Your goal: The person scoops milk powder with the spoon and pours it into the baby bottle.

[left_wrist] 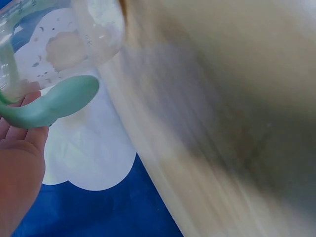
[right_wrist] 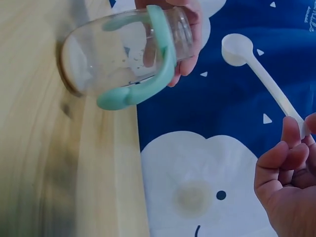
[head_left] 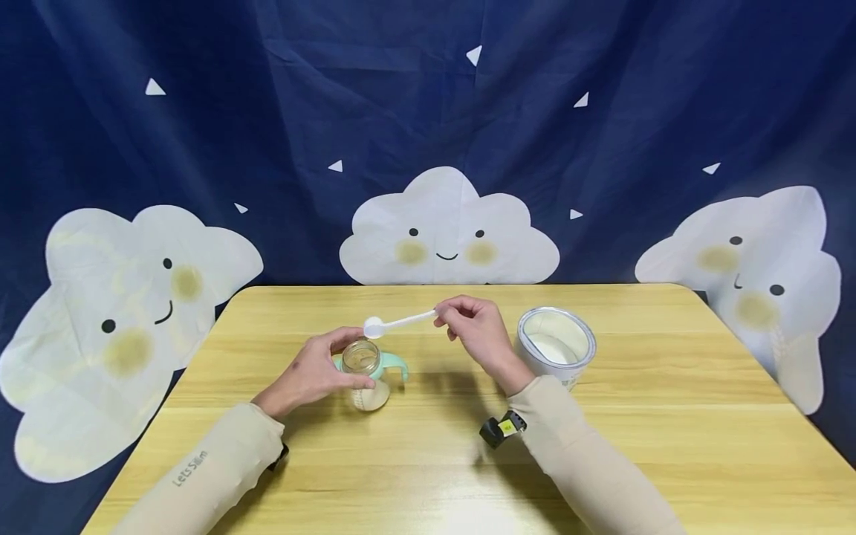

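L hand (head_left: 314,369) gripped the glass bottle (head_left: 364,371) on the table (head_left: 669,416); R hand (head_left: 476,327) pinched the white scoop (head_left: 396,322) just above it.

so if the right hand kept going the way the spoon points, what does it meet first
Probably the left hand gripping the bottle; the spoon bowl sits just above the bottle mouth, though depth is unclear. The right hand pinches the handle.

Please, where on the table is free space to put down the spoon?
Bare table lies right of the tin, also left of the bottle and along the far edge. Between left hand and right hand is crowded.
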Motion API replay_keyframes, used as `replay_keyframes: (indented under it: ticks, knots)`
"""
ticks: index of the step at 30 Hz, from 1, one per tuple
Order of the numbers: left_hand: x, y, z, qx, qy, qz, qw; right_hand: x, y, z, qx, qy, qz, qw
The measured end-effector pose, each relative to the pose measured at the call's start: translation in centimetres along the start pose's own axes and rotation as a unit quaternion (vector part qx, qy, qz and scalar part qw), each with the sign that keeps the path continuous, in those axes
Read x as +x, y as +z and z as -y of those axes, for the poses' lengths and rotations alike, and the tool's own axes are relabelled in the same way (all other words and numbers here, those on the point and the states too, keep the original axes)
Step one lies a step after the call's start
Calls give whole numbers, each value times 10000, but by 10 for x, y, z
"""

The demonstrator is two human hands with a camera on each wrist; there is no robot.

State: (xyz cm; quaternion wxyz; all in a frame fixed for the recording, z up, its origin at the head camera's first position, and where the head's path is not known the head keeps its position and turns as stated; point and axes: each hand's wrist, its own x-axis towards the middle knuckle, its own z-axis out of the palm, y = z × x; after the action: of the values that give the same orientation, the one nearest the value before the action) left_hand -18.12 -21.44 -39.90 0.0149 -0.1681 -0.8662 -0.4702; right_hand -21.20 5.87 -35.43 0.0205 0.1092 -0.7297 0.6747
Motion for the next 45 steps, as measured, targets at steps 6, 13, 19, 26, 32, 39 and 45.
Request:
replay_keyframes:
  ticks: [6, 13, 19, 26, 32, 39, 45]
  knots:
    - [2, -2, -4, -232, 76, 62, 9997, -2, -6, 8, -75, -74, -7, 9999]
    - [6, -4, -6, -358, 35, 157, 9992, -3, -14, 16, -314, -111, -44, 9994]
    - [8, -4, -12, -240, -22, 204, 9995, -5, -17, 22, -425, -68, 15, 9991]
    - [12, -6, -17, -329, 75, 255, 9991, -7, -25, 28, -433, -72, -55, 9990]
    - [15, -6, -24, -335, 224, 286, 9988, -7, -34, 33, -618, -177, -109, 9979]
    - [19, -3, -32, -261, 370, 331, 9984, -10, -44, 37, -534, -162, -141, 9983]
    - [22, 0, -37, -222, 449, 386, 9980, -12, -53, 40, -537, -130, -279, 9981]
